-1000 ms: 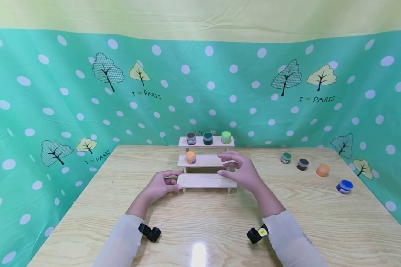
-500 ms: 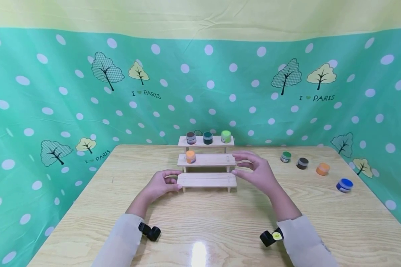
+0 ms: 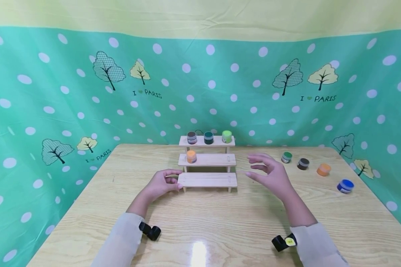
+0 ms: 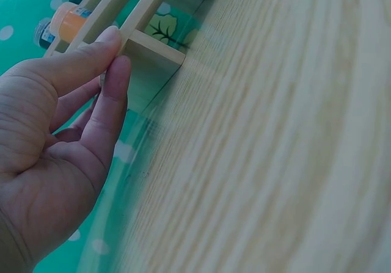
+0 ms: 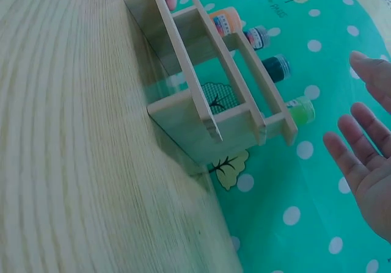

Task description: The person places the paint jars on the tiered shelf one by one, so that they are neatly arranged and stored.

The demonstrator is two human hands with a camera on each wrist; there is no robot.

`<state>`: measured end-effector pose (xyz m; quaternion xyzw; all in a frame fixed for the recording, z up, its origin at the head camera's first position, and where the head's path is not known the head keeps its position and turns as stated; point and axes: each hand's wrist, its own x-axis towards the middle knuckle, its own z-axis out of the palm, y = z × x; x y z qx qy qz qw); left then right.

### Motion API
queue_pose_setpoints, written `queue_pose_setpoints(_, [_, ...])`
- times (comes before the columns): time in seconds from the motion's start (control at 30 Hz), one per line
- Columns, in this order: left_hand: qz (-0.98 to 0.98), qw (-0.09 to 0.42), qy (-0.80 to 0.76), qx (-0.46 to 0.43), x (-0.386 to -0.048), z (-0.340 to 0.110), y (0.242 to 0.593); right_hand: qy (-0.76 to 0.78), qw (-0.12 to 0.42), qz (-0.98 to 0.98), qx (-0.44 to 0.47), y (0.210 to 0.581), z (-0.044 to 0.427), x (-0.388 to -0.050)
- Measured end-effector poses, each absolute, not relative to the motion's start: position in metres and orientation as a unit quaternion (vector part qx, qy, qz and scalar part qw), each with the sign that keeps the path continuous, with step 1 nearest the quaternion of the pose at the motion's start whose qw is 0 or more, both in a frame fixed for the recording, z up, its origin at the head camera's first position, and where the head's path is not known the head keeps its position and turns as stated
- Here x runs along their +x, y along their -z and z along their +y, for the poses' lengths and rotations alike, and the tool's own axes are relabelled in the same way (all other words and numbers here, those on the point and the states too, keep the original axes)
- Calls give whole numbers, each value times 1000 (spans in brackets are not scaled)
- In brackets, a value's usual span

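Observation:
A three-step wooden display stand [image 3: 207,180] is at the table's middle. My left hand [image 3: 163,183] pinches the left end of its lowest board between thumb and fingers, as the left wrist view shows. To the right of the stand, my right hand [image 3: 270,175] is in the air, fingers spread and holding nothing. On the top step are a dark brown paint jar [image 3: 192,138], a dark green paint jar [image 3: 208,138] and a light green paint jar [image 3: 227,137]. An orange paint jar [image 3: 191,157] sits at the left of the middle step.
Right of my right hand, a slanting row of paint jars stands on the table [image 3: 200,218]: green [image 3: 286,157], dark brown or black [image 3: 302,164], orange [image 3: 323,170] and blue [image 3: 345,186]. A dotted green cloth [image 3: 137,122] hangs behind the table.
My right hand has moved rightward from over the steps to the space beside the stand. My left hand stays at the lowest board, and the jars have not moved.

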<state>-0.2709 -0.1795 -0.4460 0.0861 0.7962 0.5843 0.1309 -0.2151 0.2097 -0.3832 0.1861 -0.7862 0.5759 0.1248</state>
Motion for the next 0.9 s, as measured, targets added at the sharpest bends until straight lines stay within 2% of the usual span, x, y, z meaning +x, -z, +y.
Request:
queue_pose_setpoints(0.63, [794, 130, -587, 94, -271, -179, 444, -549, 186, -793, 186, 377, 253, -199])
queue_pose_setpoints(0.9, [796, 131, -584, 87, -270, -180, 444, -523, 203, -813, 159, 380, 275, -194])
